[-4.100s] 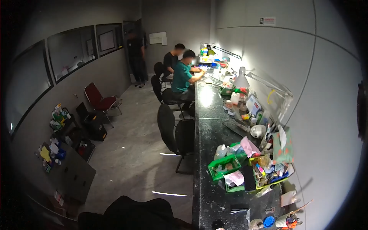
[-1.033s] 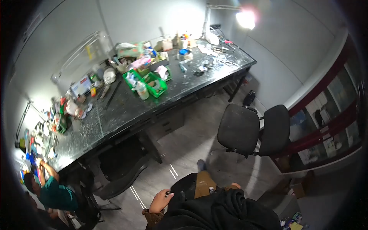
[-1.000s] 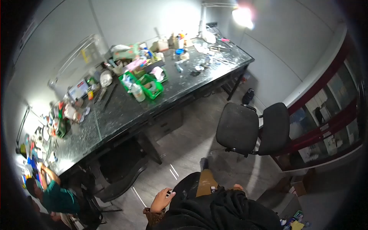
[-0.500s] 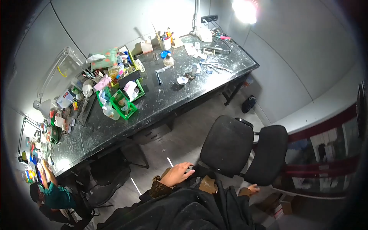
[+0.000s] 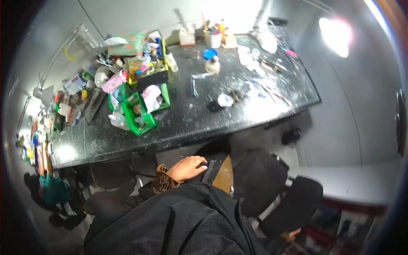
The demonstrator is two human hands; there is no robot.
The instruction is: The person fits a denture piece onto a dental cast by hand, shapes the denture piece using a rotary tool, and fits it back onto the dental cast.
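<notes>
Chair (image 5: 260, 182), black, stands near counter (image 5: 165, 123), just beside our right hand (image 5: 291, 235); its fingers' spread we cannot tell. Our left hand (image 5: 187, 168), fingers loosely apart, near our dark clothing (image 5: 178, 216).

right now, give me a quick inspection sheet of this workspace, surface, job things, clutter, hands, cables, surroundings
surface: dark bench, pale smudges and specks on top
job's things: black chair beside the person, nearest the right hand
clutter: green bin with small items inside, clear bottle beside it, white cup of tools, blue round item, loose thin tools
hands: left hand by the lap, fingers loosely bent, nothing seen in it; right hand by the chair's backrest, contact unclear
cables: nothing seen clearly
surroundings: lit lamp at upper right, co-worker in teal at far left
</notes>
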